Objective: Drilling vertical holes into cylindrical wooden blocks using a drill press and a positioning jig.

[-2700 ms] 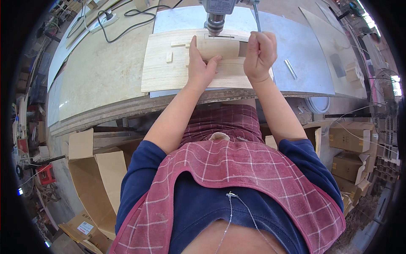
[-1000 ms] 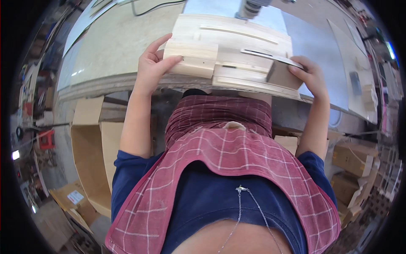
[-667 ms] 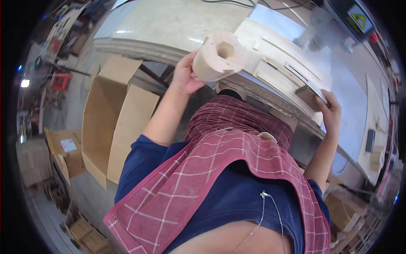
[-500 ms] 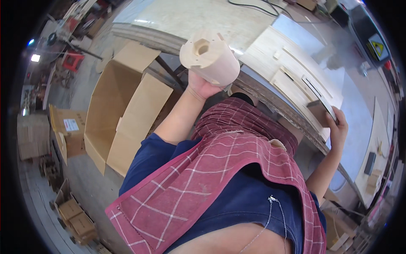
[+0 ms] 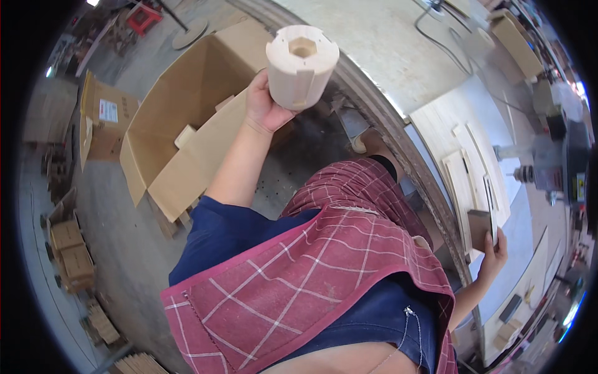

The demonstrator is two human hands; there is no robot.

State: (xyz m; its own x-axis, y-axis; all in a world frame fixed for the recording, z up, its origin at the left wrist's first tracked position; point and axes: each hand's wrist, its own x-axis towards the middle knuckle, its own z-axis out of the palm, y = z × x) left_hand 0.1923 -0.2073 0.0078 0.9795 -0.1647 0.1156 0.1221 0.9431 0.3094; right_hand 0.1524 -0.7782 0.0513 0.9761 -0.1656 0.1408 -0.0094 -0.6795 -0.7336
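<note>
1 open tan carton [image 5: 180, 124] below the raised wooden block [image 5: 302, 65].

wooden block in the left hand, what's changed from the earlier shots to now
The left hand lifted the round wooden block off the bench and swung it out to the left, above the open cardboard box. The right hand stayed at the flat wooden panel on the bench, holding a small dark piece.

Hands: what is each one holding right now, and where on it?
The left hand grips a pale wooden cylinder block by its lower side. The right hand holds a small dark flat piece by its lower edge.
</note>
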